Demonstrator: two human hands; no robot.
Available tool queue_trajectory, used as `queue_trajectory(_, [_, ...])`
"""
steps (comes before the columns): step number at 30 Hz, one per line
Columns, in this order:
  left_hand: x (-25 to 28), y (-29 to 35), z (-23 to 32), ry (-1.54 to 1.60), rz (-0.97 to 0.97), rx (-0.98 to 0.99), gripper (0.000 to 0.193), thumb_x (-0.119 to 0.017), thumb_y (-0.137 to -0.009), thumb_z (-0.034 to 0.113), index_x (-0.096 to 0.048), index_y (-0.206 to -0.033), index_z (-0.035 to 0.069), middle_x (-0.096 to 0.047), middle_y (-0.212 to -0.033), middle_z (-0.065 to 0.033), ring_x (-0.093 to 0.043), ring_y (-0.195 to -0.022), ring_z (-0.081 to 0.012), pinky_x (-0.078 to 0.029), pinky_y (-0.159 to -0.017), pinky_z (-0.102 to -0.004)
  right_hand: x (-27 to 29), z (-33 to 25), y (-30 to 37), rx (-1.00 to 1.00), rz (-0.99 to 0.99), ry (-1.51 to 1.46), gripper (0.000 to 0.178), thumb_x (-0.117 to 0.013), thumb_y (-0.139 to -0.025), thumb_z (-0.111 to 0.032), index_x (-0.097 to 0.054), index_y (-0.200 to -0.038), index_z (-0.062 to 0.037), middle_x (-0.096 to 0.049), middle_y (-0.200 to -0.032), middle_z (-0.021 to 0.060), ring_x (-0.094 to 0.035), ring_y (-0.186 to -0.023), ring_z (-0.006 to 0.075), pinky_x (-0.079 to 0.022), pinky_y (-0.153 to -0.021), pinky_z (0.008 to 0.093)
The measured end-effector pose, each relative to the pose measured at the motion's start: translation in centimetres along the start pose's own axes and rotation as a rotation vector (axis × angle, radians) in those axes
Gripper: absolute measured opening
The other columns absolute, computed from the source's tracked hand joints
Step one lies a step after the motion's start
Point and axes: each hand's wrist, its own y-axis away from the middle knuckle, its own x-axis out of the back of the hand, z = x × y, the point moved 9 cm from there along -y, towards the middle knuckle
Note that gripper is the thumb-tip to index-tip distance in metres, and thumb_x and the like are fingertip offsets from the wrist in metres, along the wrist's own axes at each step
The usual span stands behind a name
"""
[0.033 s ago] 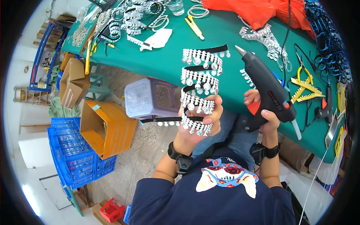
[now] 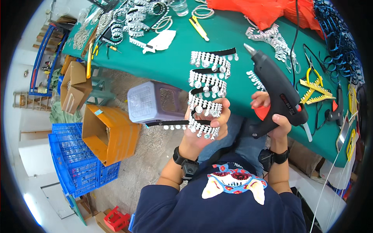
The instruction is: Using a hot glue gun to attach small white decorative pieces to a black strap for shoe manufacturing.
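My left hand [image 2: 210, 130] is closed around the lower turns of a coiled black band with beaded trim [image 2: 208, 81], set with clear stones and small dangling discs. The coil stands upright above my fingers, and one loose tail of the band sticks out to the left. In my right hand [image 2: 279, 126] is a large black glue gun [image 2: 278, 83] with a red trigger. Its metal nozzle points up and to the left, apart from the coil, and a whitish glue stick comes out of its back end. The gun's body hides part of my right hand.
On the green table [image 2: 155, 68] lie more beaded trim [image 2: 136, 23], a yellow cutter knife [image 2: 199, 28], a red plastic bag [image 2: 252, 9] and yellow-handled pliers [image 2: 312, 73]. A black cable [image 2: 297, 31] hangs near the gun. A grey stool [image 2: 149, 103] stands below the table's edge.
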Motion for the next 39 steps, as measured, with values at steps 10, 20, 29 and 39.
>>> queue_trajectory(10, [6.0,-0.6,-3.0,0.155,0.164,0.146,0.066,-0.036,-0.091,0.052,-0.050,-0.124,-0.002,-0.053,-0.082,-0.0097,-0.042,-0.042,-0.0130,-0.035,-0.035,-0.0229,-3.3,-1.3,-1.8,-0.109,-0.112,-0.191,0.055,-0.062,-0.062,-0.034,-0.056,-0.096,0.0090,-0.056,-0.103,0.0274,-0.055,-0.103,0.0341,-0.044,-0.090,0.0416])
queue_trajectory(20, [10.6,2.4,0.4,-0.417,0.555,0.190,0.062,-0.032,-0.094,0.049,-0.050,-0.124,-0.003,-0.059,-0.115,-0.0231,-0.061,-0.060,-0.0191,-0.048,-0.042,-0.0250,-2.7,-1.7,-2.7,-0.031,-0.155,-0.090,0.038,-0.061,-0.068,-0.018,-0.060,-0.099,0.0032,-0.062,-0.093,0.0130,-0.059,-0.088,0.0208,-0.046,-0.084,0.0344])
queue_trajectory(29, [-0.8,7.8,11.0,-1.899,0.889,-0.822,0.015,-0.057,-0.091,0.011,-0.063,-0.100,0.000,-0.060,-0.092,-0.0061,-0.058,-0.077,-0.0141,-0.046,-0.064,-0.0233,-1.8,0.2,-3.4,-0.093,0.008,0.047,0.037,-0.058,-0.067,-0.020,-0.060,-0.094,0.0047,-0.061,-0.091,0.0140,-0.058,-0.089,0.0238,-0.044,-0.086,0.0359])
queue_trajectory(39, [-3.0,-2.5,4.4,-2.332,0.392,-0.491,0.020,-0.076,-0.072,0.006,-0.068,-0.090,0.003,-0.065,-0.092,-0.0082,-0.064,-0.081,-0.0188,-0.051,-0.070,-0.0299,-0.6,1.3,-2.8,-0.137,-0.008,0.007,0.045,-0.056,-0.070,-0.018,-0.057,-0.107,0.0073,-0.061,-0.094,0.0159,-0.059,-0.097,0.0280,-0.041,-0.099,0.0448])
